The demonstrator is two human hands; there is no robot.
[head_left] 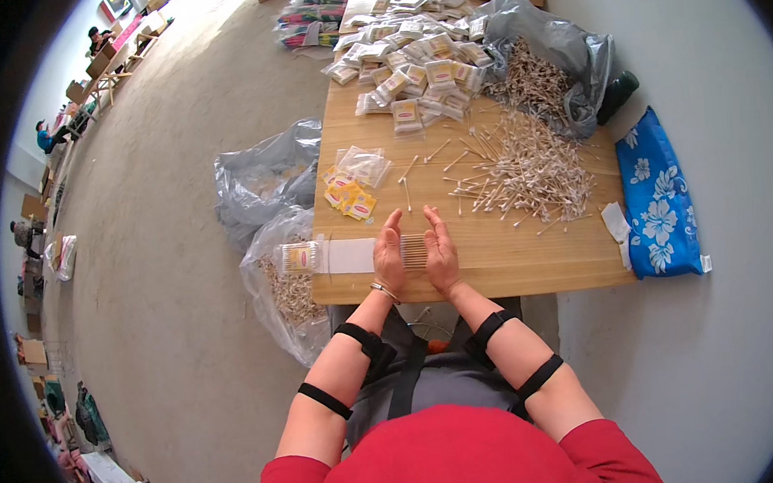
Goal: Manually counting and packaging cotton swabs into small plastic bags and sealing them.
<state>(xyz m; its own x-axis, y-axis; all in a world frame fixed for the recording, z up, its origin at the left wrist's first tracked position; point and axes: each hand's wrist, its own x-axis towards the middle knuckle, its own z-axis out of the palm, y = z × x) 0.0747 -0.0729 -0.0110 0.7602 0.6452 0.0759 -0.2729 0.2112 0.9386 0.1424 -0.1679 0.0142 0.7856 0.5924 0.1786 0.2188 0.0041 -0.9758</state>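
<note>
My left hand (pixel 388 257) and my right hand (pixel 442 254) stand on edge near the table's front edge, palms facing, fingers stretched out. Between them a row of cotton swabs (pixel 415 251) lies side by side, flanked by both palms. Whether the palms press on the swabs I cannot tell for certain. Beside my left hand a white strip (pixel 350 255) runs left to a filled clear pack of swabs (pixel 299 257) at the table's left edge. Beyond my hands are a few loose swabs (pixel 406 187), yellow-and-white cards (pixel 348 196) and empty clear bags (pixel 364 165).
A pile of loose swabs (pixel 532 169) spreads from a grey plastic bag (pixel 592 61). Filled packets (pixel 420 62) heap at the table's far end. A blue flowered bag (pixel 658 194) stands at the right by the wall. Plastic bags (pixel 267 173) stand off the left edge.
</note>
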